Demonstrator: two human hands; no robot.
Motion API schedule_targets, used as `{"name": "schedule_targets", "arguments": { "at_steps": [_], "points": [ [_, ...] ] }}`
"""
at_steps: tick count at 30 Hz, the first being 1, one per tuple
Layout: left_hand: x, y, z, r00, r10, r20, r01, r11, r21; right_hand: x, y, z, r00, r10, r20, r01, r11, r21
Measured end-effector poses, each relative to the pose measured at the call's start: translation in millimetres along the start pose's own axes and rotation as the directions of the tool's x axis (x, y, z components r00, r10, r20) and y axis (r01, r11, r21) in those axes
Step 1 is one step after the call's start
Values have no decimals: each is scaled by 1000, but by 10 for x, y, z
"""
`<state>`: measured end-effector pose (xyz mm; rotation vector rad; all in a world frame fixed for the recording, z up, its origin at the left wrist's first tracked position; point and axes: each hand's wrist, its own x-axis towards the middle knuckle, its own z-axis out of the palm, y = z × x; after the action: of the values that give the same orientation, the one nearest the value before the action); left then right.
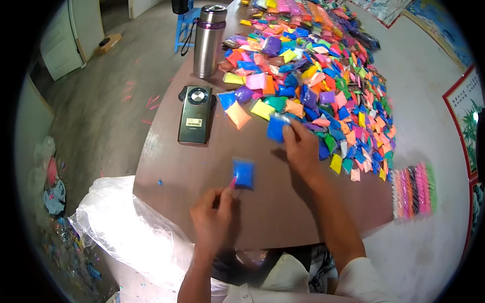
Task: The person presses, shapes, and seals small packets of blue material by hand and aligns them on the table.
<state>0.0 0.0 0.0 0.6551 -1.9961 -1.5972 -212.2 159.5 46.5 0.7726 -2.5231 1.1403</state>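
My left hand (211,211) is closed, with a small pointed pink piece (233,182) pinched between thumb and finger. Just beyond its tip is a blue packet (244,173), apparently lying on the table; whether the pink piece touches it I cannot tell. My right hand (301,147) pinches another blue packet (276,128) by its clear edge, near the front of a large heap of colourful packets (328,98). A peach packet (237,115) and a yellow packet (262,109) lie at the heap's near left edge.
A dark phone (195,116) lies on the brown table (166,169) at the left, with a steel flask (208,45) standing behind it. Clear plastic sheeting (134,217) hangs by the near left edge. Bundled colourful twisted strips (414,192) lie at the right.
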Motion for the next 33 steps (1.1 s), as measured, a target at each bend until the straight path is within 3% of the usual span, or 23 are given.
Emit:
{"name": "schedule_targets", "arguments": {
  "at_steps": [2, 3, 4, 6, 8, 9, 11, 12, 14, 15, 17, 18, 19, 20, 21, 22, 24, 28, 31, 33],
  "points": [
    [7, 35, 76, 999, -39, -20, 38, 998, -57, -418, -32, -210, 976, 201, 89, -204, 978, 31],
    [109, 67, -199, 996, 83, -21, -83, 996, 34, -697, -187, -32, 973, 227, 46, -231, 955, 188],
    [-47, 74, -118, 995, 88, -48, -85, 995, 56, -984, -207, -263, 967, 246, 60, -252, 955, 153],
    [-106, 14, -33, 988, 142, -67, -136, 987, 90, -1385, -199, -436, 866, 445, 229, -500, 788, 359],
    [-189, -24, -9, 950, 290, -115, -252, 931, 265, -1701, -258, -582, 852, 456, 257, -523, 747, 410],
    [-195, -59, -29, 945, 312, -101, -273, 920, 283, -1814, -268, -580, 845, 453, 284, -534, 705, 467],
    [-252, -79, -40, 895, 442, -63, -344, 772, 534, -1990, -275, -644, 834, 465, 298, -550, 656, 517],
    [-258, -73, -48, 887, 460, -41, -366, 754, 545, -2071, -267, -651, 825, 468, 316, -562, 617, 551],
    [-307, -5, -20, 754, 656, -27, -468, 566, 679, -2208, -207, -694, 831, 454, 323, -550, 576, 605],
    [-337, 25, 4, 738, 675, -4, -491, 541, 683, -2245, -178, -679, 841, 427, 333, -533, 545, 647],
    [-561, 116, 122, 781, 624, -22, -570, 727, 382, -2282, -240, -763, 832, 432, 350, -542, 494, 680],
    [-758, 309, 213, 964, 255, 77, -265, 950, 165, -2293, -254, -776, 825, 422, 377, -553, 460, 695],
    [-835, 357, 308, 958, 271, 91, -283, 942, 179, -2325, -200, -737, 829, 423, 366, -542, 446, 713],
    [-907, 401, 390, 948, 138, 286, -163, 984, 67, -2363, -115, -693, 894, 331, 302, -444, 561, 699],
    [-936, 413, 440, 877, 21, 479, -19, 1000, -11, -2385, -67, -647, 944, 227, 240, -330, 660, 675],
    [-948, 363, 495, 872, 24, 488, -31, 1000, 6, -2398, -63, -643, 945, 233, 228, -325, 648, 689],
    [-955, 276, 599, 843, -78, 532, 200, 964, -175, -2418, -60, -655, 932, 287, 222, -361, 665, 654],
    [-983, 328, 568, 843, -87, 530, 205, 965, -166, -2439, -69, -525, 928, 319, 191, -348, 559, 752],
    [-972, 193, 519, 831, -94, 548, 256, 940, -226, -2437, -78, -487, 916, 313, 251, -395, 588, 706],
    [-970, 80, 529, 836, 25, 548, 192, 922, -336, -2446, -91, -495, 946, 269, 181, -322, 718, 616]
  ]
}}
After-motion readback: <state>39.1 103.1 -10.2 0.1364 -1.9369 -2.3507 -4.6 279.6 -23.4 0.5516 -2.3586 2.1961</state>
